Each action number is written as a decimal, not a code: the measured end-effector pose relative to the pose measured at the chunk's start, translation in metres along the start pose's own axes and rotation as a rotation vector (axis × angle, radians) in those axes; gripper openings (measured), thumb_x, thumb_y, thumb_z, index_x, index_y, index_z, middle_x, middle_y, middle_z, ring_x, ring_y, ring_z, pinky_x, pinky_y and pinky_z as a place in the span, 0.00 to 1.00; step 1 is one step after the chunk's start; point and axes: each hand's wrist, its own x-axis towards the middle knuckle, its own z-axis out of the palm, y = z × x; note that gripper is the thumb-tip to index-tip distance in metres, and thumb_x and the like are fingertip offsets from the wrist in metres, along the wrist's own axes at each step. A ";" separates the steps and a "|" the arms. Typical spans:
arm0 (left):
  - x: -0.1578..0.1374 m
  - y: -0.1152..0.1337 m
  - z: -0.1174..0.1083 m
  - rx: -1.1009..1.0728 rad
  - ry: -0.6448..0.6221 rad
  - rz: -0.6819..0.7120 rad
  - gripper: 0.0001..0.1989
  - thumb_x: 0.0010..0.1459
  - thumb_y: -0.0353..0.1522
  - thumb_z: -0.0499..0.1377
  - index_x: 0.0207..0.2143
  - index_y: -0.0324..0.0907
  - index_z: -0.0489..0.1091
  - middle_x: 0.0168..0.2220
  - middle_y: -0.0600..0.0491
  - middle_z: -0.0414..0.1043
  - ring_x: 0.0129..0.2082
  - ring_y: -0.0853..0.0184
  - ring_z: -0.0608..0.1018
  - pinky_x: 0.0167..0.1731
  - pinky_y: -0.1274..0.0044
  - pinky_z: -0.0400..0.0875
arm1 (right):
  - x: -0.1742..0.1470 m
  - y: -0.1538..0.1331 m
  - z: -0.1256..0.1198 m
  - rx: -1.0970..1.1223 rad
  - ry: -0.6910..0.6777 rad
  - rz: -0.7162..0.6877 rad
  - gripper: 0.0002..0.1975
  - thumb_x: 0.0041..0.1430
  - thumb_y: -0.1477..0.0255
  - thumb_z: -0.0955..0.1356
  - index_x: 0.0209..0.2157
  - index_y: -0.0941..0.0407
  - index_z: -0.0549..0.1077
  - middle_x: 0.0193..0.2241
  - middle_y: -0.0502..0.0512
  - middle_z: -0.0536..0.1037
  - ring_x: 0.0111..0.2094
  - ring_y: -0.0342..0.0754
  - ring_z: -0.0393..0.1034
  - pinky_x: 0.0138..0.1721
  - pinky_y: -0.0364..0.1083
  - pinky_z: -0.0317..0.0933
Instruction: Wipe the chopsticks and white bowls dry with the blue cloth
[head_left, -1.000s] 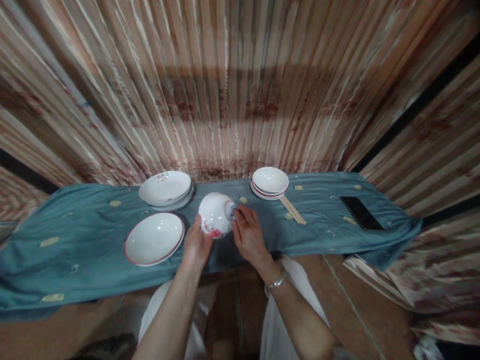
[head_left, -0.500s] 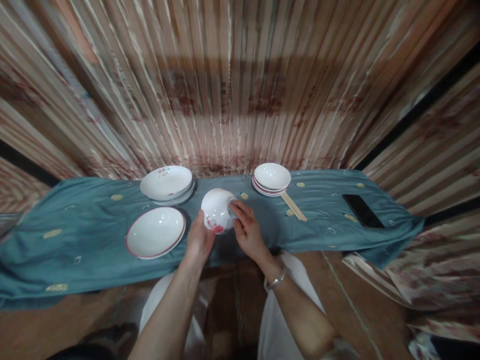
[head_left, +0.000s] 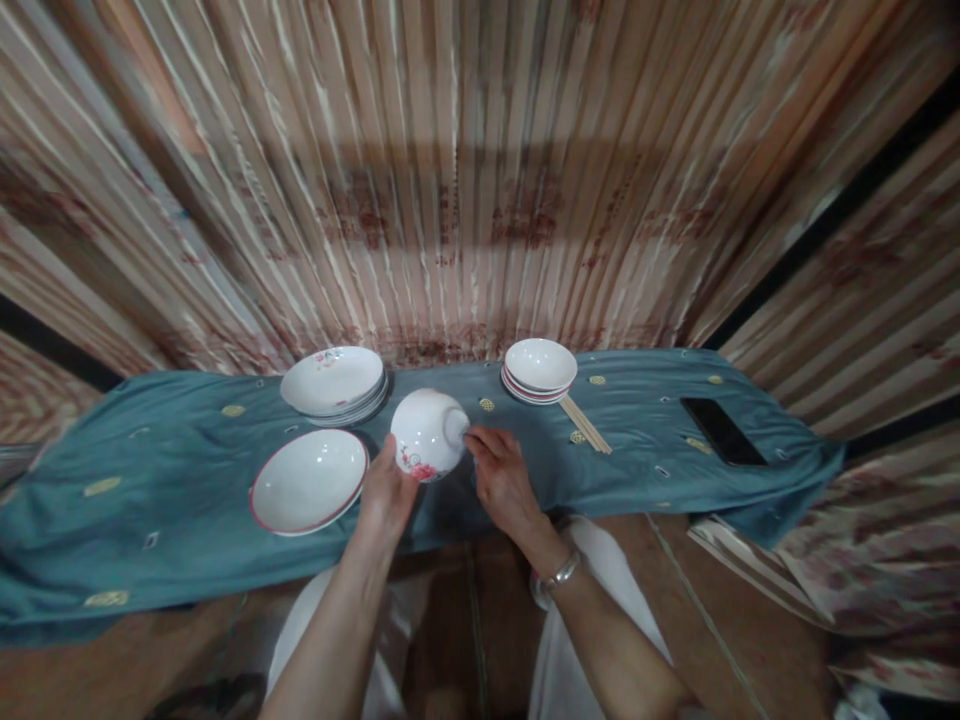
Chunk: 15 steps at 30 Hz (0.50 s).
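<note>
A white bowl (head_left: 424,432) with pink and red flowers is held tilted above the cloth, its underside and foot ring facing right and toward me. My left hand (head_left: 386,495) grips it by the left side, near the rim. At the foot ring, the bent fingers of my right hand (head_left: 504,478) are closed against the edge; a bracelet is on that wrist. Left of the bowl lies a red-rimmed white dish (head_left: 309,482), with a stack of white plates (head_left: 334,382) behind it. The inside of the held bowl is hidden.
A stack of small white bowls (head_left: 540,365) stands at the back right, with several wooden chopsticks (head_left: 586,426) beside it. Farther right lies a black phone (head_left: 721,432). A teal cloth (head_left: 195,480) covers the table; a pleated curtain (head_left: 450,200) hangs behind.
My right fingers have slid from across the bowl's base to the edge of its foot ring, baring more of the foot. The bowl has turned slightly and shifted a little left.
</note>
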 end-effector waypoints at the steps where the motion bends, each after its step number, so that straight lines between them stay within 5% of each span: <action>1: -0.001 -0.001 0.001 0.001 0.000 -0.005 0.21 0.66 0.32 0.47 0.56 0.29 0.65 0.39 0.40 0.79 0.40 0.61 0.81 0.52 0.67 0.69 | 0.000 0.000 0.001 -0.041 0.010 0.010 0.23 0.58 0.83 0.58 0.52 0.58 0.71 0.51 0.61 0.72 0.49 0.55 0.61 0.50 0.55 0.58; 15: -0.010 -0.014 0.009 0.021 -0.086 -0.049 0.20 0.66 0.31 0.47 0.54 0.29 0.67 0.36 0.41 0.80 0.40 0.60 0.81 0.50 0.67 0.70 | 0.005 -0.008 0.006 0.167 0.119 0.004 0.31 0.57 0.82 0.57 0.63 0.56 0.56 0.59 0.62 0.63 0.60 0.53 0.57 0.60 0.57 0.55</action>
